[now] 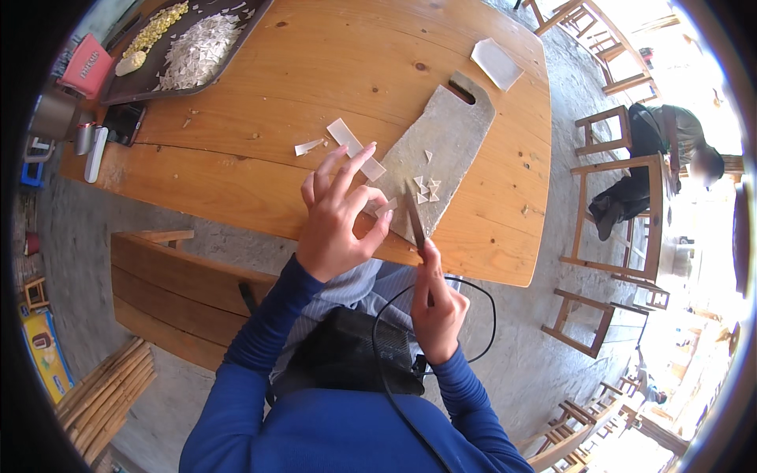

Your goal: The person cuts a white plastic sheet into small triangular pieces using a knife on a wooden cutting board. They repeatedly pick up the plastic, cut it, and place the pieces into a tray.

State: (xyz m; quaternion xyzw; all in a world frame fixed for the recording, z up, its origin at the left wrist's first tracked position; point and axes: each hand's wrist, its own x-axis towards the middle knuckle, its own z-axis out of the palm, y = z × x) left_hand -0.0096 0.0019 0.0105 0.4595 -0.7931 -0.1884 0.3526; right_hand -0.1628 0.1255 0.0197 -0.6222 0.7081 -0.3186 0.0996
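Observation:
My left hand (341, 206) pinches a small pale strip (385, 208) between thumb and forefinger over the near left edge of a worn grey cutting board (453, 126). Its other fingers are raised and spread. A knife (415, 213) is in my right hand (436, 303), its blade pointing away from me across the board. Several small white triangles (426, 189) lie just right of the blade, and one more sits farther up. Beyond my left fingers, a longer translucent strip (342, 134) rests partly on the board, near a short white scrap (307, 147).
A dark tray (229, 67) at the far left bears a heap of white cut pieces (201, 51) and yellow bits (158, 30). A pale sheet (497, 65) lies at the table's far right. Around the wooden table (315, 79) stand a bench (177, 288) and stools; a person (686, 134) sits at right.

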